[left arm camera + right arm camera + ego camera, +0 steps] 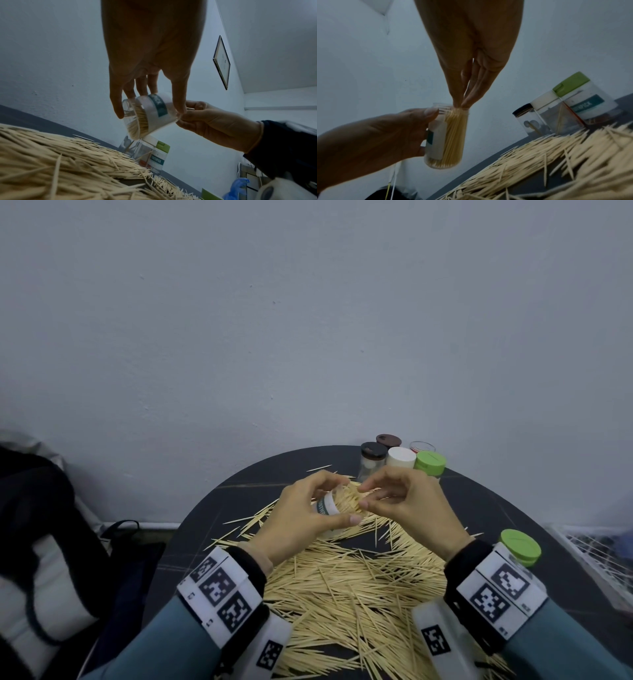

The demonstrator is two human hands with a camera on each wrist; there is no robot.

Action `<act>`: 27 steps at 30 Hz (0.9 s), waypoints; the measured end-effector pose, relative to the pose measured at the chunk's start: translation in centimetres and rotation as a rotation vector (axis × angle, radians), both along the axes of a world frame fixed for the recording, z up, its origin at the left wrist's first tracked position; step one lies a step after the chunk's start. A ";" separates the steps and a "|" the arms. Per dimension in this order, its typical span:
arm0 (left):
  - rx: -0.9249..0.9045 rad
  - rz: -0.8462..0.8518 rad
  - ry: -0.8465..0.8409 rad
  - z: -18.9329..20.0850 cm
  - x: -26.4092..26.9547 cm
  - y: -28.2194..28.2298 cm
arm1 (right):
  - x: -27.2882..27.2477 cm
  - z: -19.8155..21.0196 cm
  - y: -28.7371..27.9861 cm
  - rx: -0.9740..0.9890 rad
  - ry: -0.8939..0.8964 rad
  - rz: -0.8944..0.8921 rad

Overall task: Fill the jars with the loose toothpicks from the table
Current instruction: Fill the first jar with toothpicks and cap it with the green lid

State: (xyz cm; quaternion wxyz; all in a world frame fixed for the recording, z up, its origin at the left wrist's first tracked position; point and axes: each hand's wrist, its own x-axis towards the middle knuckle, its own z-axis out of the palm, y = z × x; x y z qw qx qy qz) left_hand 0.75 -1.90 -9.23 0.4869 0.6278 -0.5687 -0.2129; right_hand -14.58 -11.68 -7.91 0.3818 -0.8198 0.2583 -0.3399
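My left hand (pixel 337 510) grips a clear jar (pixel 329 503) with a white and teal label, lifted off the table and tilted to the right. The jar (pixel 447 142) is packed with toothpicks nearly to its open mouth. My right hand (pixel 364 495) meets the jar's mouth, and its fingertips (pixel 460 104) pinch together on toothpicks at the rim. In the left wrist view the jar (pixel 154 115) is seen from below, with the right hand (pixel 205 119) at its far end. A broad heap of loose toothpicks (pixel 359 587) covers the dark round table (pixel 253 477) under both hands.
Several jars stand at the table's back edge: two dark-lidded (pixel 373 451), one white-lidded (pixel 401 457), one green-lidded (pixel 430 462). Another green-lidded jar (pixel 520 546) stands by my right wrist. A black bag (pixel 41 542) lies left of the table, a white wire rack (pixel 596 556) right.
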 end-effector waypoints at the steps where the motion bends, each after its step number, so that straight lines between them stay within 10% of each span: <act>1: -0.004 0.012 -0.003 0.1 0.0 0.0 | 0.0 0.2 0.0 -0.036 0.022 -0.011; 27: 0.031 -0.033 -0.011 0.1 0.1 0.0 | -0.2 0.3 0.2 -0.161 0.152 0.026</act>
